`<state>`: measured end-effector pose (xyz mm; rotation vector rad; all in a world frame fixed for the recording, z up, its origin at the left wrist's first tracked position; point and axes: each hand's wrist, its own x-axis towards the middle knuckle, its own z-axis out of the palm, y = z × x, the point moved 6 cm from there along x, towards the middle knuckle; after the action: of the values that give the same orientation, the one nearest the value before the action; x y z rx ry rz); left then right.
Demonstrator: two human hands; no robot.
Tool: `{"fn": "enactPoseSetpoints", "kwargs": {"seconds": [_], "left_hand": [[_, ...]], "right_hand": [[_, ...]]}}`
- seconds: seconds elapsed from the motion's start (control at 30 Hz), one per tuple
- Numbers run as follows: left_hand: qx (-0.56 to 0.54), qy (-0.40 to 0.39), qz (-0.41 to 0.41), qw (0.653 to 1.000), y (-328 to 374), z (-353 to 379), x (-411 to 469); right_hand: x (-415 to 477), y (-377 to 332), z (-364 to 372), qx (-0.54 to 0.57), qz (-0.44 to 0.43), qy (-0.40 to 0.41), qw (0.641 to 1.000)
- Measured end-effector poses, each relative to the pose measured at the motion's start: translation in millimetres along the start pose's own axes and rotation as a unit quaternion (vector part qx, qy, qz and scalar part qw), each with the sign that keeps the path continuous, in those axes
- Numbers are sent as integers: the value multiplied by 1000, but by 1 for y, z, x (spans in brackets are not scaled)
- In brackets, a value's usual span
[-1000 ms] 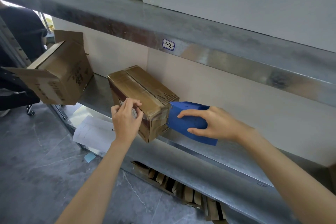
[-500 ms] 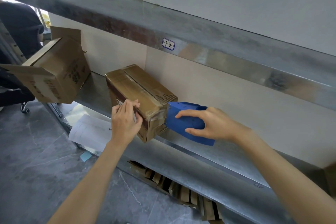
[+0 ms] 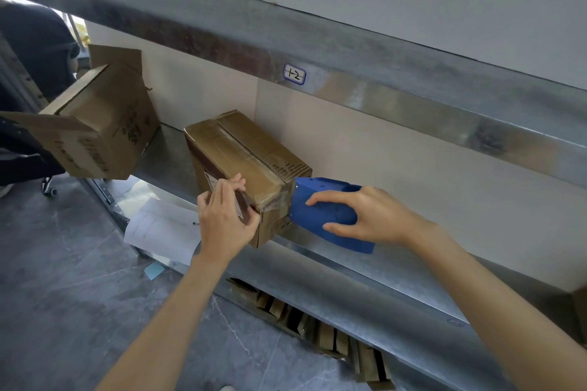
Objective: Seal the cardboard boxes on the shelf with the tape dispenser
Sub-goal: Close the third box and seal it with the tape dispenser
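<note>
From the head view, the right grip [image 3: 371,216], a bare hand, holds the blue tape dispenser [image 3: 330,214], with the index finger laid along its upper side and the thumb curled under its lower edge. The dispenser's nose, just left of this grip, is set against the end face of the closed cardboard box [image 3: 241,149], where clear tape [image 3: 273,203] wraps over the top corner. The left grip [image 3: 222,222] holds nothing: its fingers lie nearly straight and press flat on the box's long near face, over a pale label [image 3: 211,182], and its thumb rests by the front corner, close to the dispenser's nose. The box stands between the two grips on the metal shelf [image 3: 349,267], turned at an angle to the shelf edge, its top flaps shut with tape along the seam. Well to the left of the left grip, a second cardboard box [image 3: 104,136] lies tipped on its side at the shelf's end with its flaps open. Below the left grip a white sheet of paper [image 3: 162,228] lies on a lower ledge, and a small blue note [image 3: 154,270] lies on the grey floor [image 3: 63,311]. Under the right forearm, cardboard scraps [image 3: 317,327] show beneath the shelf. Above both grips the upper shelf beam carries a handwritten tag [image 3: 294,74].
</note>
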<state>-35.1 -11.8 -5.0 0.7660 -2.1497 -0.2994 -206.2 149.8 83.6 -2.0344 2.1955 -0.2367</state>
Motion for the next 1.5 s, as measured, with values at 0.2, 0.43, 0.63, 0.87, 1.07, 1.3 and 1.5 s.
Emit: {"fn": "enactPoseSetpoints", "kwargs": {"seconds": [0.2, 0.43, 0.63, 0.87, 1.07, 1.3, 1.5], "left_hand": [[-1, 26, -6, 1000, 3, -6, 12], [-16, 30, -12, 999, 5, -3, 7], [-17, -13, -10, 1000, 13, 3, -8], [-58, -11, -67, 996, 15, 12, -6], [-152, -9, -24, 988, -7, -15, -14], [-153, -78, -7, 985, -49, -41, -14], [-157, -80, -33, 984, -38, -36, -13]], "right_hand": [[-1, 2, 0, -2, 1, 3, 1000], [-6, 0, -5, 0, 1, 1, 1000], [-4, -2, -7, -34, 2, -1, 999], [-6, -2, -13, -39, 0, -2, 999], [0, -28, -10, 3, -34, -37, 999], [21, -68, 0, -2, -86, -48, 995], [31, -64, 4, -48, -72, -62, 994]]}}
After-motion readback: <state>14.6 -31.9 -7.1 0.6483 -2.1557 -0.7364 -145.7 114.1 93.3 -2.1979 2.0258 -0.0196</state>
